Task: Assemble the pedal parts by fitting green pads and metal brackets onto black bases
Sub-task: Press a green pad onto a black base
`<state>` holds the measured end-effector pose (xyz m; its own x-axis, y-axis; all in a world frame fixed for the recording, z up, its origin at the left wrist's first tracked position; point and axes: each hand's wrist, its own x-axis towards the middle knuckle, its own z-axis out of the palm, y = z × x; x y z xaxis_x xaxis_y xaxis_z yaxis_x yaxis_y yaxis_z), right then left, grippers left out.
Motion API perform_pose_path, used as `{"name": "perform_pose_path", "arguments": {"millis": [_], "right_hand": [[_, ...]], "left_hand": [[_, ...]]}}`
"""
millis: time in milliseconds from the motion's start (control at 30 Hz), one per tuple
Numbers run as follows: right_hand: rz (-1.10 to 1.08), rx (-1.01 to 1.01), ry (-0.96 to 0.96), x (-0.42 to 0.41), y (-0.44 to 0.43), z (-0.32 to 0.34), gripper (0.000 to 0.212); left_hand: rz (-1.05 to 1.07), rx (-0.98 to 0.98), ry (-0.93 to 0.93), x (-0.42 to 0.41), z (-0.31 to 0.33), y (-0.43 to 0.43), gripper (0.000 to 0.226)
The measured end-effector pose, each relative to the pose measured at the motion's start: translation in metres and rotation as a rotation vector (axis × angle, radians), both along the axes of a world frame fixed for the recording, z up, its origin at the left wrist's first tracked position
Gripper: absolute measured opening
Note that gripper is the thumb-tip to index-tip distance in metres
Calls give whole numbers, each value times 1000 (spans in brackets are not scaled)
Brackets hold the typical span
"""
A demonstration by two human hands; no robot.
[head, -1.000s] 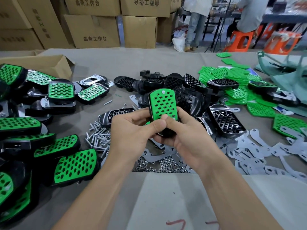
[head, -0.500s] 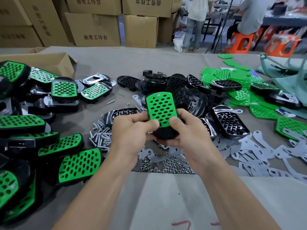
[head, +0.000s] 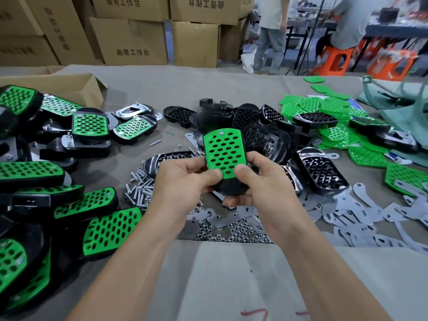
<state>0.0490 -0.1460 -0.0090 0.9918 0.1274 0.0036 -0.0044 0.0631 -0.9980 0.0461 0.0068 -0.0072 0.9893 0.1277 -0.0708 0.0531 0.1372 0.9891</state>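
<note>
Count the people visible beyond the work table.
2. A standing person beside the cardboard boxes; a seated person on an orange stool, further right. Others may be hidden.

One left hand (head: 183,188), one right hand (head: 261,188), one green perforated plastic pad (head: 223,154) on one black plastic base (head: 231,188). Roughly ten finished green-topped black pedals (head: 111,228), about eight bare black perforated bases (head: 316,119), two orange plastic stools (head: 335,59), two background people (head: 271,31). Silver screws (head: 141,188), steel nuts (head: 231,232), flat grey metal brackets (head: 361,214), loose green pads (head: 312,105): heaps, too many to count.

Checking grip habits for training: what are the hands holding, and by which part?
The left hand and right hand together grip a green pad lying on a black base, at the near end, thumbs on the pad.
</note>
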Motion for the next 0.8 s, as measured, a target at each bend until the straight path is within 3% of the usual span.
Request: {"name": "perform_pose_path", "arguments": {"millis": [233, 467, 633, 800], "right_hand": [[49, -16, 23, 3, -4, -1, 21], [39, 64, 65, 3, -7, -1, 25], [40, 145, 90, 3, -9, 3, 24], [14, 122, 73, 0, -5, 1, 21]], "left_hand": [[124, 212, 29, 0, 3, 2, 30], [130, 268, 18, -4, 6, -4, 27], [-141, 61, 45, 0, 4, 10, 26], [-1, 34, 36, -3, 4, 1, 31]]}}
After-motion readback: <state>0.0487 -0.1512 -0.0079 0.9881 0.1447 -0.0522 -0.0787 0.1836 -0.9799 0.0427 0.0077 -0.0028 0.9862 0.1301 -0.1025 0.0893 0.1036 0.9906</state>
